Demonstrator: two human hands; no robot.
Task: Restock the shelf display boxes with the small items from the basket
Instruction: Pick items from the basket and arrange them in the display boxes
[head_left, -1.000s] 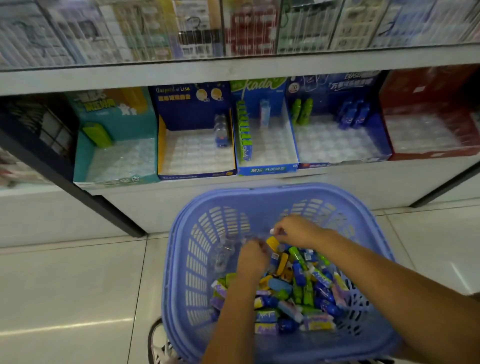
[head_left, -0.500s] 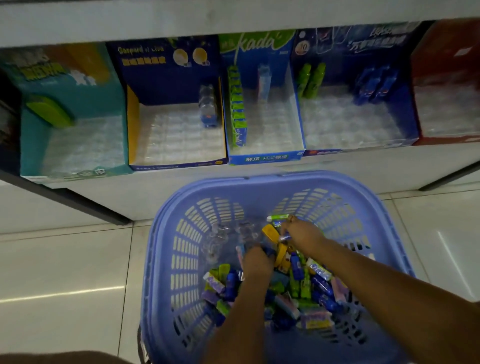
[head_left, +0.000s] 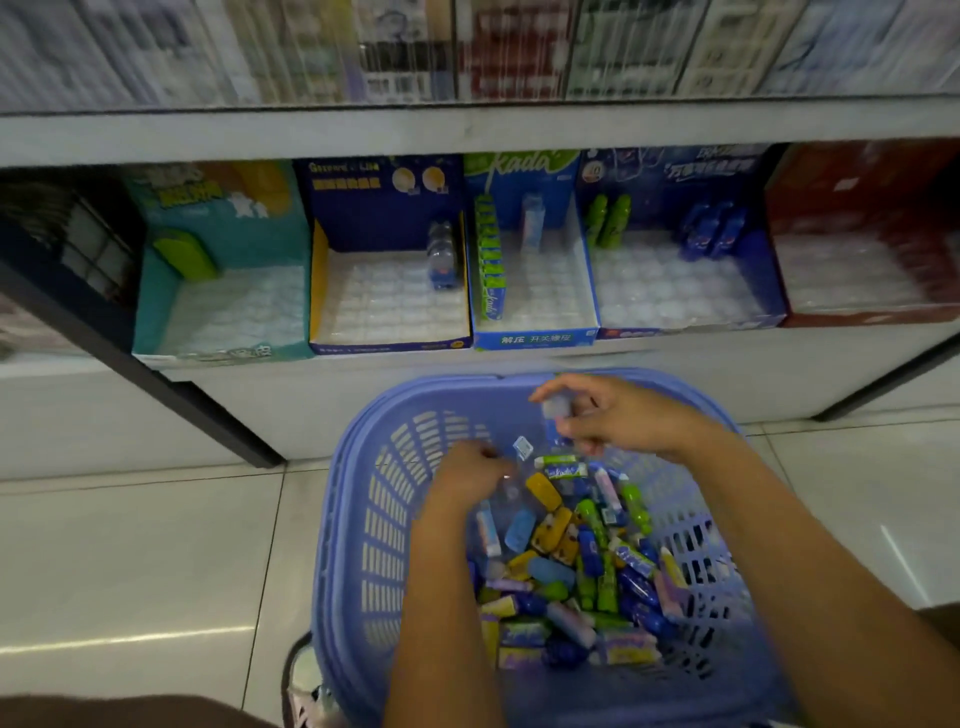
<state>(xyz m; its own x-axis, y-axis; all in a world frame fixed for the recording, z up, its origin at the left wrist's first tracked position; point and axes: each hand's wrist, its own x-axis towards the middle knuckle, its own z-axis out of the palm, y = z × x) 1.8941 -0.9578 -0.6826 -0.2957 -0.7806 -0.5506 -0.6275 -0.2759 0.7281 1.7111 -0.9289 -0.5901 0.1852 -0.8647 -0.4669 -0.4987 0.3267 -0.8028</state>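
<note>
A lilac plastic basket (head_left: 353, 519) stands on the floor, holding a heap of several small coloured items (head_left: 576, 571). My right hand (head_left: 608, 415) is raised over the basket's far rim and pinches a small clear-and-blue item (head_left: 555, 410). Lower down, my left hand (head_left: 467, 478) reaches into the basket with curled fingers around a small clear item (head_left: 522, 448). On the low shelf stand display boxes: teal (head_left: 156, 291), dark blue with yellow sides (head_left: 389, 208), blue "Kada" (head_left: 535, 338), blue (head_left: 763, 280) and red (head_left: 857, 187).
A white shelf board (head_left: 467, 130) runs above the boxes, with blurred packaged goods behind glass on top. A dark metal strut (head_left: 171, 384) slants down to the tiled floor (head_left: 130, 545) at left; another sits at far right. The boxes hold a few items at their backs.
My right hand has lifted out of the heap toward the basket's far rim with a small item. My left hand shifted slightly left in the basket. The camera tilted up.
</note>
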